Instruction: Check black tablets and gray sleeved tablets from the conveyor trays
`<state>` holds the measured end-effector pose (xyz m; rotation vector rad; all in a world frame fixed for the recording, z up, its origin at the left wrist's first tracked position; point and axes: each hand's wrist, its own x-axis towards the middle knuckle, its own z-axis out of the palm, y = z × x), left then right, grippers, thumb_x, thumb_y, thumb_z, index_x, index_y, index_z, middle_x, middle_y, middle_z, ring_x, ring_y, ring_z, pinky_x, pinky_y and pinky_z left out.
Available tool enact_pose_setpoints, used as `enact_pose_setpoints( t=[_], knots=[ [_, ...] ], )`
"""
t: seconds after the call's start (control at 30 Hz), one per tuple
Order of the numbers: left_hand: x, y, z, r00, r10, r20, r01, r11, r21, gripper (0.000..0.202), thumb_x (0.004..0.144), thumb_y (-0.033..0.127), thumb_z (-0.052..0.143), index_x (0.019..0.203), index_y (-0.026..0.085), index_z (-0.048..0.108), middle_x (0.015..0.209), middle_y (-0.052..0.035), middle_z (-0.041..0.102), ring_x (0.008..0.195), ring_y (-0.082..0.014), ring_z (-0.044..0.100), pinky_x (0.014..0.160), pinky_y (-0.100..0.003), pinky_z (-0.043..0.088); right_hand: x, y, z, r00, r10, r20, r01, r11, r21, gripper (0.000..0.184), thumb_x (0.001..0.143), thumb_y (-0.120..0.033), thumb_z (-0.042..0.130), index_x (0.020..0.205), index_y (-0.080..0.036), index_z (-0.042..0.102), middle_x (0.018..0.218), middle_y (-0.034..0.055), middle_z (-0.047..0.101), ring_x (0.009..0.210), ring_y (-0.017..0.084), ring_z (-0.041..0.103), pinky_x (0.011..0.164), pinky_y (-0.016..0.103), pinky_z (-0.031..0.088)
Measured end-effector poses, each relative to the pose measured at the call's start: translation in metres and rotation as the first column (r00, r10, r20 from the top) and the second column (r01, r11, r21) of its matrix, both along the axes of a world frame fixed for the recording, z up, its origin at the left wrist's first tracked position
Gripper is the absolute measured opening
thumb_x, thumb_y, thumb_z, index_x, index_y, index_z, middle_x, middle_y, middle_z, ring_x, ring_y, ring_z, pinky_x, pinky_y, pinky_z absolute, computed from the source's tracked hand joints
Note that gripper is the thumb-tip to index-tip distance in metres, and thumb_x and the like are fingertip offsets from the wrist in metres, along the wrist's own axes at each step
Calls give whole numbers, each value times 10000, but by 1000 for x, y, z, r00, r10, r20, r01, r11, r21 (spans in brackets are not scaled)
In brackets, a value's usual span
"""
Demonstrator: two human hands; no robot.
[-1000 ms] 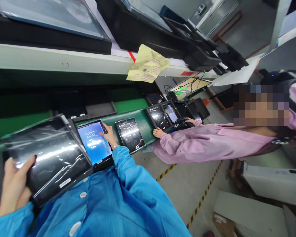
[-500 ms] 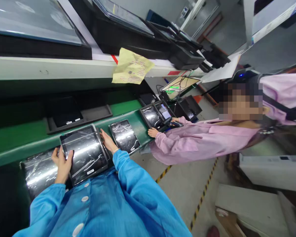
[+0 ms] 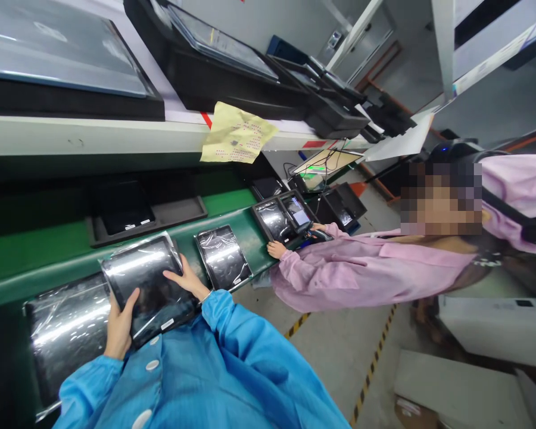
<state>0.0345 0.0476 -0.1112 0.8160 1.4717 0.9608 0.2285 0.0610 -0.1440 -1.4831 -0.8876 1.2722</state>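
A dark tablet wrapped in clear film (image 3: pixel 149 285) rests tilted against the green conveyor belt (image 3: pixel 31 253) in front of me. My left hand (image 3: pixel 120 325) grips its near left edge, thumb on the screen. My right hand (image 3: pixel 185 280) lies on the right part of the screen with fingers stretched out. Another wrapped tablet (image 3: pixel 67 328) lies to the left, and one more wrapped tablet (image 3: pixel 223 256) lies to the right on the belt.
A co-worker in a pink coat (image 3: pixel 361 268) leans over from the right, a hand (image 3: pixel 276 249) at two framed tablets (image 3: pixel 283 215). A black tray (image 3: pixel 147 213) sits at the belt's back. Large monitors (image 3: pixel 214 44) and a yellow sheet (image 3: pixel 236 136) occupy the shelf above.
The lit blue tablet I touched a second ago is now hidden. The wrapped tablet has come across in front of me, and my right hand has moved onto its screen.
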Motion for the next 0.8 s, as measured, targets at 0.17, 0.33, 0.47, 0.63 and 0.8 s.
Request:
enact_pose_setpoints(
  t=[0.17,0.33,0.47,0.63,0.8],
  knots=[
    [43,-7,36,996,-67,55,64,996,55,869,911,506,798,1642,278,388,1684,-132,444,1586,-360,389,1353,-658,232,42,-22,23,996,-72,43,71,997,19,908,825,-566,820,1605,-265,468,1557,55,643,1432,232,619,1243,385,466],
    [136,-2,43,943,-291,160,285,956,65,705,1012,541,643,1611,237,431,1671,-164,441,1549,-361,435,1315,-670,303,144,-37,47,944,-232,233,236,972,10,709,886,-516,770,1514,-248,580,1505,56,683,1416,253,621,1264,408,433],
    [199,2,30,903,-412,121,411,911,34,615,1027,494,630,1558,215,499,1667,-162,433,1543,-371,428,1286,-675,347,209,-35,47,898,-249,363,295,953,-75,519,907,-393,807,1366,-186,678,1375,101,750,1313,280,683,1227,494,466],
    [204,15,20,879,-477,-13,471,871,-140,708,983,444,709,1607,240,441,1767,-150,247,1640,-435,206,1318,-752,194,220,-35,36,861,-241,447,331,934,-134,401,982,-383,756,1316,-172,688,1395,119,705,1331,301,663,1194,602,487],
    [147,37,123,818,-575,12,575,818,21,549,1016,432,588,1537,261,569,1790,-91,257,1670,-346,219,1393,-569,148,198,-16,49,855,-306,418,334,943,8,603,903,-304,767,1463,-147,607,1690,208,449,1670,353,261,1382,576,183]
  ],
)
